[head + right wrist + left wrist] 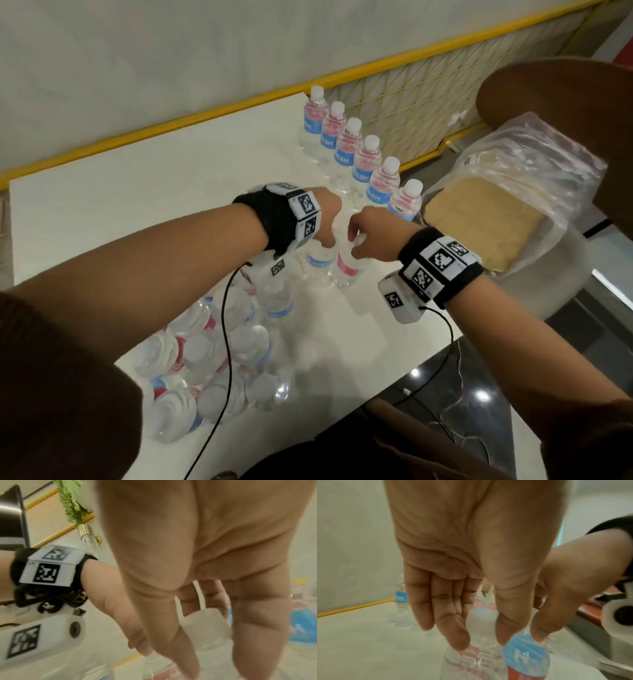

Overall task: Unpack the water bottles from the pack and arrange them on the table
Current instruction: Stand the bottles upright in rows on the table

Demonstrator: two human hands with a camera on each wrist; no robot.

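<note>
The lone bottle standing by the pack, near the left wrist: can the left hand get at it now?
Probably yes. The lone bottle stands upright just below the left hand, nothing covering it.

right hand (197, 561) fingers (254, 635) curled about a white bottle cap (204, 623), left hand (111, 595) just beside

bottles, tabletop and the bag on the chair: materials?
Bottles: clear thin plastic, glossy, water visible through the walls; white caps look like opaque plastic.
Tabletop: white, smooth, faintly reflective, probably laminate or painted board; cannot tell which.
Bag: thin translucent plastic film, crinkled and shiny, with something tan showing through it.
</note>
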